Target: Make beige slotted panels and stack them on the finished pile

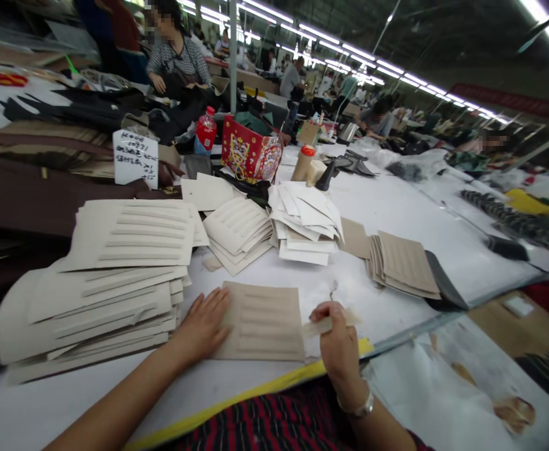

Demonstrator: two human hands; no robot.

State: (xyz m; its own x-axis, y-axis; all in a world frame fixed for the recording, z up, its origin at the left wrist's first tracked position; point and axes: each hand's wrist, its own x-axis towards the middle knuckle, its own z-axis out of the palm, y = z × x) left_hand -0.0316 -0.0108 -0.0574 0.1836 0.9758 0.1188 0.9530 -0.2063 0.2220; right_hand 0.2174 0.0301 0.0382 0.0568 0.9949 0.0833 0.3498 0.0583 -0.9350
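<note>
On the white worktable (368, 210), we have a tan ribbed panel (267, 322) lying flat in front of us, between our two hands. Our left hand (207, 322) rests palm down over its left edge, fingers extended and lightly spread. Our right hand (338, 338) is just beyond the right edge, fingers curled, pinching what looks like a narrow pale strip (318, 327); blur hides its exact shape. Left of us lies a large pile of cream ribbed panels (138, 235). Beyond the tan panel we see a stack of white sheets (307, 219), and to its right, fanned tan panels (405, 263).
</note>
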